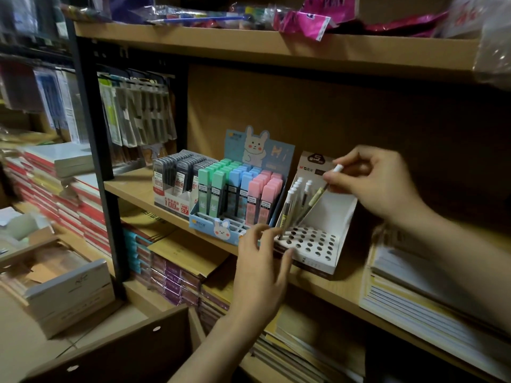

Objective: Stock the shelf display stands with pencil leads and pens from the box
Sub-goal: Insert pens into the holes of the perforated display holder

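Observed at the wooden shelf (154, 186): the right hand (378, 183) pinches a slim white-capped pen (322, 193) near its upper end, thumb and forefinger making the grip. The pen's long axis slants, cap up and to the right, tip down and to the left toward the white cardboard pen stand with its perforated base (315, 241). The tip appears to hang just above the rear rows of holes; blur prevents saying whether it has entered one.

The left hand (262, 261) rests against the stand's front left corner, fingers loosely spread, grasping nothing firmly, apparently steadying it. Several pens (293, 197) already stand upright along the stand's left side; most holes remain vacant.

Just left sits the blue rabbit-printed display of pastel pencil lead cases (240, 194), well filled.

Judgement: the right hand is nearer and must carry the pen down along its own axis into an open hole.
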`<action>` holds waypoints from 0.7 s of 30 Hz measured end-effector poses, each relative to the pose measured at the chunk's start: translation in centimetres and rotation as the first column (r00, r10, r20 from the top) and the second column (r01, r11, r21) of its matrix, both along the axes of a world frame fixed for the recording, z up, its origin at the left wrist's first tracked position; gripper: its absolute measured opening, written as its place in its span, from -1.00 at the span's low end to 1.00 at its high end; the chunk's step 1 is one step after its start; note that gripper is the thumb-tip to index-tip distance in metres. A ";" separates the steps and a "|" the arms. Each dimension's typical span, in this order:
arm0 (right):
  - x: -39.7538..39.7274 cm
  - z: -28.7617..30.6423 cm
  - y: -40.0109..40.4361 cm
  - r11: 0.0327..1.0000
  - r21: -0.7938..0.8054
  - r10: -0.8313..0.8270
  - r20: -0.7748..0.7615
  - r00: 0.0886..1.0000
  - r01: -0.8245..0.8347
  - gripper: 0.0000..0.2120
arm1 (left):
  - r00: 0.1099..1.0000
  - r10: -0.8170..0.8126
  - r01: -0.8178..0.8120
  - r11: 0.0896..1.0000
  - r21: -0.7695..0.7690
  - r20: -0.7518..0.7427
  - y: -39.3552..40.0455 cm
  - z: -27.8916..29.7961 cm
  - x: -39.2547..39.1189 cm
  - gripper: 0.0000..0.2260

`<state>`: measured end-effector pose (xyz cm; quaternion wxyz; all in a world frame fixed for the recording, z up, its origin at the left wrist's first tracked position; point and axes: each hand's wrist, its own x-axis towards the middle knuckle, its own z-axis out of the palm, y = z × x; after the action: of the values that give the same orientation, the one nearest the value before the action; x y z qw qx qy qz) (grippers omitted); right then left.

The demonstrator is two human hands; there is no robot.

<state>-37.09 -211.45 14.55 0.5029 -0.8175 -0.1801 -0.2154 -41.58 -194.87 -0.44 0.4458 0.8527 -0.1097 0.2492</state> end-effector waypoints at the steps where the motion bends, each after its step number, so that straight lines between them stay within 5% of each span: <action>1: 0.3 0.0 -0.2 0.997 -0.062 -0.038 0.041 0.998 0.041 -0.81 | 1.000 0.006 -0.006 0.995 0.098 -0.006 0.1 -0.4 -0.1 -0.62; 5: 1.2 -1.7 0.8 0.981 -0.166 -0.081 0.107 0.991 0.098 -0.84 | 0.999 0.037 -0.037 0.939 0.341 0.005 -0.4 -1.6 -0.1 -0.60; 17: 1.4 -2.1 1.3 0.956 -0.248 -0.124 0.154 0.980 0.159 -0.86 | 0.996 0.081 -0.084 0.873 0.480 0.028 0.1 -2.2 -0.1 -0.58; 21: 2.7 -2.6 2.4 0.877 -0.403 -0.167 0.256 0.952 0.262 -0.76 | 0.995 0.094 -0.100 0.847 0.523 0.038 0.0 -2.4 -0.2 -0.56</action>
<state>-34.41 -209.06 11.99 0.2599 -0.8954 -0.1841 -0.3111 -41.80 -194.84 -2.89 0.1831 0.9449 -0.1329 0.2367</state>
